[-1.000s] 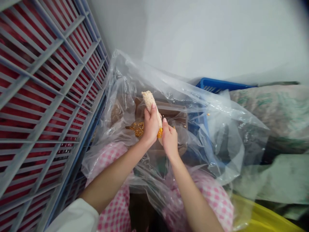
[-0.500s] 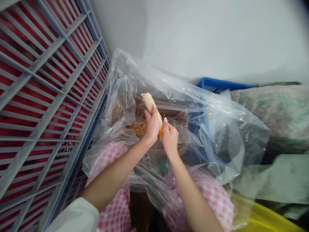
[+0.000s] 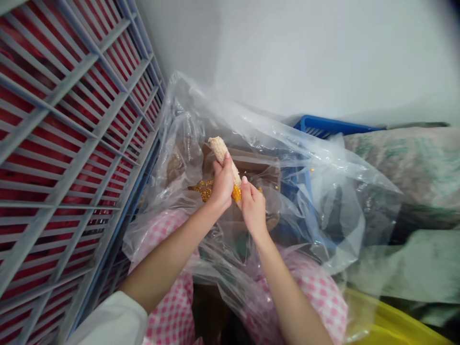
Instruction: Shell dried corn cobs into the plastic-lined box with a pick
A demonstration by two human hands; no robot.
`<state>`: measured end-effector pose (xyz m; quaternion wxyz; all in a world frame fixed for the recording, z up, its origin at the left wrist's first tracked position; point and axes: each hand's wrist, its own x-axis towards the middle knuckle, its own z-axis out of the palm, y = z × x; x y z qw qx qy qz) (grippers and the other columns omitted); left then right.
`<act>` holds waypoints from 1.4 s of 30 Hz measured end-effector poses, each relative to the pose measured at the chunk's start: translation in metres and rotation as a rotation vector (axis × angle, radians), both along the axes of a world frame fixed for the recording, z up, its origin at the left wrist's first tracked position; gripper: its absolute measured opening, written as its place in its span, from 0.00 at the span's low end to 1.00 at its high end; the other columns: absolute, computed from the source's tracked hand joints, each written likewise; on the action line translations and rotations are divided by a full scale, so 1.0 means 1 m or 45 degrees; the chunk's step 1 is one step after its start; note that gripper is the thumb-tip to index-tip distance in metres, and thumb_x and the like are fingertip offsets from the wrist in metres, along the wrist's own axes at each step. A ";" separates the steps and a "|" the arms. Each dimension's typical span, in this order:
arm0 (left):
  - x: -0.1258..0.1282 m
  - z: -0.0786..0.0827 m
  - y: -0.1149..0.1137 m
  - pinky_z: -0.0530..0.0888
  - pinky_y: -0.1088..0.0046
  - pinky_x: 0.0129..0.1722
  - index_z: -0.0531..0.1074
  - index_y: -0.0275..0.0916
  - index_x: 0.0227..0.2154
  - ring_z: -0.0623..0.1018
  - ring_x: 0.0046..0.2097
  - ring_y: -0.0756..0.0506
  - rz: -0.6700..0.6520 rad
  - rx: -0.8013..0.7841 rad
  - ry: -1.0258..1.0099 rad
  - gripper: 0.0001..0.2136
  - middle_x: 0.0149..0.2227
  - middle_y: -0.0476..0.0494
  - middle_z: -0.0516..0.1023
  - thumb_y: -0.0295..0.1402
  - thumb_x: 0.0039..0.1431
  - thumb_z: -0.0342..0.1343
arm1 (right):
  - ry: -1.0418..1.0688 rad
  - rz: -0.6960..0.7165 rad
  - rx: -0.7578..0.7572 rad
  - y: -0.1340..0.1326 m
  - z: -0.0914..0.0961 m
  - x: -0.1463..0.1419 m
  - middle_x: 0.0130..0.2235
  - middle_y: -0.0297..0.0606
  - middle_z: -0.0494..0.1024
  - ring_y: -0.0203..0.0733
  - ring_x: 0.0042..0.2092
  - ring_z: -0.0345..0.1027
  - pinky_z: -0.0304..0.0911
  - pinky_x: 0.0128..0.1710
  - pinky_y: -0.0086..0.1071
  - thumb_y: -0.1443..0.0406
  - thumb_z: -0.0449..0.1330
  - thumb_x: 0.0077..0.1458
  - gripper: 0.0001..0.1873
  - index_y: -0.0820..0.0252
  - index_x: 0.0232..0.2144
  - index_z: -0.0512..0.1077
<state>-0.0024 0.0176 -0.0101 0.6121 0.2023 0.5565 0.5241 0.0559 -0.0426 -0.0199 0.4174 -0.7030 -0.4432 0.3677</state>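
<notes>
A corn cob [image 3: 219, 147] slants between my hands, its upper part bare and pale, with orange-yellow kernels on the lower part. My left hand [image 3: 223, 183] is wrapped around its middle, thumb lying along the cob. Closed on the lower end, my right hand [image 3: 252, 204] has its thumb pressed against the kernels; its fingers are partly hidden. Beneath them a clear plastic bag [image 3: 187, 139] spreads open. Loose corn kernels [image 3: 205, 190] lie in it, over brown cardboard [image 3: 251, 158].
A tall slatted crate [image 3: 97, 139] with red contents rises on the left. A blue basket [image 3: 334, 128] stands behind the plastic at right, beside a stuffed sack [image 3: 409, 167]. Yellow material [image 3: 391, 326] lies lower right. A pale wall [image 3: 305, 57] is behind.
My left hand has shifted slightly left and down, showing more of the yellow kernels between my hands. The cob's tip has moved a little left. My right hand stays almost in place.
</notes>
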 end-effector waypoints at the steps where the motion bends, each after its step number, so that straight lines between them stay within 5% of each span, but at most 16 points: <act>1: 0.001 0.001 -0.001 0.67 0.76 0.33 0.60 0.41 0.33 0.71 0.32 0.51 0.005 0.003 0.006 0.15 0.28 0.50 0.67 0.48 0.51 0.52 | 0.064 -0.027 -0.014 0.001 -0.002 -0.001 0.18 0.29 0.60 0.33 0.22 0.52 0.46 0.23 0.28 0.47 0.42 0.54 0.25 0.58 0.17 0.57; 4: -0.001 0.007 -0.001 0.67 0.76 0.31 0.61 0.40 0.32 0.70 0.30 0.52 -0.025 0.004 -0.034 0.13 0.28 0.50 0.67 0.44 0.52 0.52 | 0.337 -0.105 -0.140 0.005 -0.004 0.004 0.17 0.30 0.62 0.33 0.21 0.53 0.48 0.21 0.28 0.43 0.44 0.50 0.28 0.58 0.17 0.60; 9: -0.016 0.025 0.007 0.66 0.76 0.27 0.65 0.36 0.29 0.68 0.26 0.53 -0.407 0.026 -0.264 0.11 0.24 0.49 0.66 0.40 0.51 0.54 | 0.807 0.034 -0.414 0.004 0.011 0.021 0.15 0.29 0.63 0.30 0.14 0.42 0.38 0.15 0.27 0.38 0.37 0.48 0.36 0.59 0.28 0.68; 11: -0.019 0.029 0.009 0.66 0.77 0.28 0.65 0.37 0.30 0.69 0.27 0.53 -0.304 0.158 -0.174 0.13 0.24 0.50 0.67 0.39 0.46 0.59 | 0.738 0.132 -0.322 0.000 0.019 0.024 0.16 0.27 0.62 0.28 0.14 0.39 0.37 0.15 0.27 0.39 0.41 0.49 0.33 0.59 0.31 0.69; 14: -0.019 0.029 0.008 0.66 0.78 0.28 0.65 0.39 0.30 0.68 0.27 0.53 -0.078 0.283 -0.011 0.15 0.25 0.53 0.66 0.38 0.41 0.62 | 0.518 0.189 -0.083 -0.005 0.023 0.019 0.20 0.28 0.64 0.28 0.19 0.48 0.45 0.18 0.25 0.46 0.54 0.47 0.22 0.59 0.28 0.68; 16: -0.017 0.027 0.006 0.66 0.78 0.27 0.65 0.39 0.30 0.68 0.26 0.54 -0.075 0.276 0.031 0.15 0.25 0.53 0.66 0.38 0.41 0.62 | 0.494 0.208 -0.006 -0.007 0.022 0.014 0.23 0.29 0.65 0.30 0.23 0.54 0.49 0.21 0.24 0.49 0.57 0.46 0.19 0.59 0.27 0.68; 23: -0.018 0.033 0.003 0.66 0.78 0.22 0.63 0.40 0.30 0.69 0.23 0.54 -0.229 0.245 -0.016 0.14 0.25 0.55 0.65 0.36 0.41 0.60 | 0.949 0.242 -0.194 -0.008 0.021 0.011 0.17 0.22 0.53 0.24 0.15 0.38 0.34 0.12 0.23 0.51 0.59 0.47 0.17 0.59 0.25 0.64; 29: -0.014 0.031 0.000 0.66 0.79 0.22 0.59 0.41 0.30 0.68 0.21 0.55 -0.275 0.359 -0.111 0.13 0.22 0.57 0.65 0.32 0.43 0.58 | 1.139 0.122 -0.286 -0.011 0.025 0.010 0.18 0.21 0.53 0.22 0.15 0.36 0.31 0.11 0.21 0.53 0.63 0.43 0.18 0.59 0.25 0.62; 37: -0.010 0.031 -0.005 0.64 0.81 0.20 0.60 0.40 0.30 0.67 0.21 0.55 -0.271 0.267 -0.086 0.13 0.21 0.56 0.63 0.32 0.42 0.59 | 1.171 0.044 -0.368 -0.010 0.025 0.006 0.17 0.22 0.58 0.22 0.13 0.36 0.30 0.11 0.21 0.48 0.58 0.45 0.20 0.58 0.27 0.64; 42: -0.014 0.033 -0.002 0.65 0.81 0.21 0.61 0.40 0.29 0.67 0.22 0.56 -0.186 0.275 -0.043 0.13 0.22 0.56 0.64 0.33 0.42 0.59 | 1.011 0.180 -0.289 -0.012 0.028 0.009 0.16 0.21 0.53 0.24 0.15 0.35 0.33 0.12 0.22 0.47 0.58 0.45 0.21 0.58 0.25 0.64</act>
